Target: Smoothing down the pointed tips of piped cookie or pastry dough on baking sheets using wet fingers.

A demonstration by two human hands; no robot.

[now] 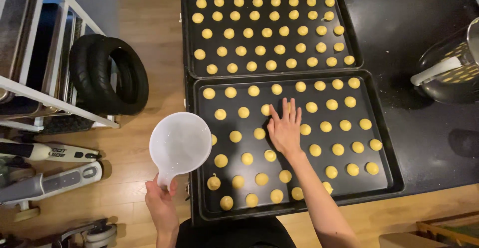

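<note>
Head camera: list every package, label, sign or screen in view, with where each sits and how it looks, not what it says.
Printed label: dark lettering on the white body of a scooter-like thing lying on the wooden floor at far left, beside the rack.
No packages, signs or screens show. The left hand holds a white plastic scoop; the right hand rests over the near baking tray.
</note>
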